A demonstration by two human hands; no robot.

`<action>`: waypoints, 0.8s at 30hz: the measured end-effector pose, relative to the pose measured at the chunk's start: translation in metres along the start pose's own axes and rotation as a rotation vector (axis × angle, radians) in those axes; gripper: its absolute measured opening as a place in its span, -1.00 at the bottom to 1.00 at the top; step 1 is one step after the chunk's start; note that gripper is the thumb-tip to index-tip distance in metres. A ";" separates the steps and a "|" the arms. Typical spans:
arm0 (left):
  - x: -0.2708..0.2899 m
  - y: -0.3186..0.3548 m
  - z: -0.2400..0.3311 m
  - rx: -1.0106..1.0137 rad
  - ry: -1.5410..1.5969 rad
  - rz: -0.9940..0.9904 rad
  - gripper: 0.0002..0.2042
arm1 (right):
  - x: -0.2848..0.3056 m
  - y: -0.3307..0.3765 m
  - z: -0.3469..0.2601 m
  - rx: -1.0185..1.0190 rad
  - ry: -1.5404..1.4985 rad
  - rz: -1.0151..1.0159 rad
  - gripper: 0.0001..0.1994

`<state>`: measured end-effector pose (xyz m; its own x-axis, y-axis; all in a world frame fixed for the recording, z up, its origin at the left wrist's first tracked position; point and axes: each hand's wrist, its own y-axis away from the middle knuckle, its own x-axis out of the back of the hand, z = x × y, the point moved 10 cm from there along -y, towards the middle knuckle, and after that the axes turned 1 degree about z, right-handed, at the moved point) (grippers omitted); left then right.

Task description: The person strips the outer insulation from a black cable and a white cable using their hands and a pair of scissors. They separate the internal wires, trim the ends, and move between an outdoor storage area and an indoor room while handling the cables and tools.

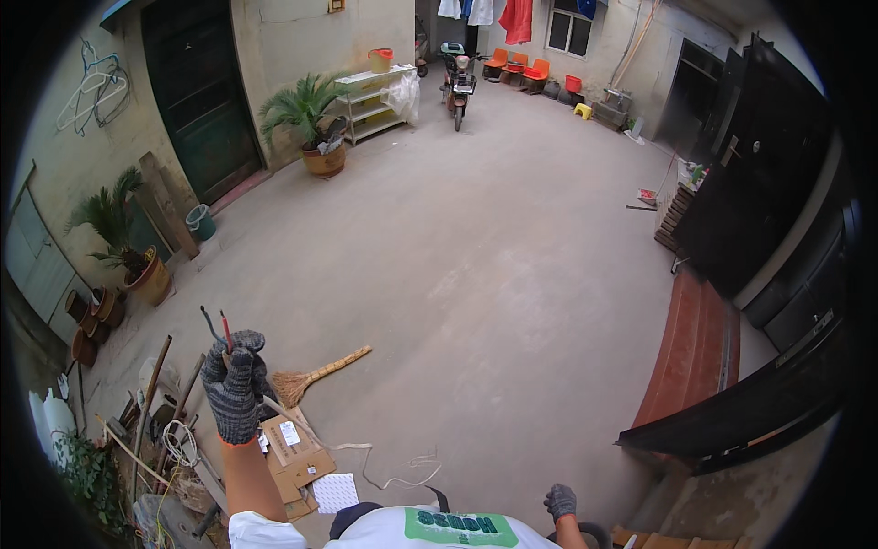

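We stand in a wide concrete yard (476,238), with a broom (315,375) and flat cardboard (297,457) lying below us. Our left hand (233,380), in a grey knit glove, is raised with the forearm upright and closed in a fist around thin wires (219,328), red and dark, whose ends stick out above it. We think the bare ends could poke us, or slip through the loose glove. Our right hand (560,501) hangs low, half curled, apparently holding nothing.

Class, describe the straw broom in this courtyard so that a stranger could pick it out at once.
Start at the concrete courtyard floor and look to its lower left, just right of the raised left hand in its grey knit glove. There lies the broom, flat on the ground. Unlike the upright poles and flattened cardboard boxes nearby, it has a fanned straw head and pale handle.
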<state>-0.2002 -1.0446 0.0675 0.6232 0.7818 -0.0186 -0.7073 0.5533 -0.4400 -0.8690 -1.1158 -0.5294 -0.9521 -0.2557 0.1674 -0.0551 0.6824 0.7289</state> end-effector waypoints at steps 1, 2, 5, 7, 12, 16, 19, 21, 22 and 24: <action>-0.018 -0.012 -0.008 -0.040 0.046 0.004 -0.67 | -0.028 0.010 -0.064 0.187 -0.102 0.171 -0.83; -0.039 -0.021 -0.012 0.030 0.024 -0.014 -0.66 | -0.068 0.028 -0.141 0.250 -0.015 0.207 -0.73; -0.084 -0.047 -0.037 0.076 0.156 -0.058 -0.64 | -0.180 0.080 -0.340 0.890 0.548 0.195 -0.68; -0.125 -0.069 -0.062 0.135 0.265 -0.113 -0.63 | -0.239 0.118 -0.433 1.135 0.539 0.088 -0.60; -0.244 -0.122 -0.118 0.331 0.402 -0.372 -0.64 | -0.319 0.147 -0.582 1.492 0.560 0.044 -0.48; -0.356 -0.173 -0.138 0.380 0.474 -0.592 -0.71 | -0.300 0.059 -0.653 1.314 0.427 0.196 -0.56; -0.421 -0.206 -0.153 0.342 0.446 -0.698 -0.75 | -0.285 0.003 -0.697 1.275 0.457 0.267 -0.70; -0.471 -0.223 -0.160 0.313 0.466 -0.758 -0.80 | -0.268 -0.048 -0.720 1.142 0.377 0.210 -0.71; -0.498 -0.231 -0.164 0.293 0.478 -0.789 -0.82 | -0.256 -0.074 -0.732 1.082 0.331 0.185 -0.71; -0.555 -0.244 -0.174 0.319 0.439 -0.885 -0.80 | -0.235 -0.107 -0.764 1.119 0.437 0.210 -0.67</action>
<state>-0.3156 -1.6637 0.0291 0.9842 -0.0792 -0.1586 0.0467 0.9789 -0.1989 -0.4097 -1.6521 -0.1401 -0.8043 -0.1308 0.5797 -0.3460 0.8962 -0.2778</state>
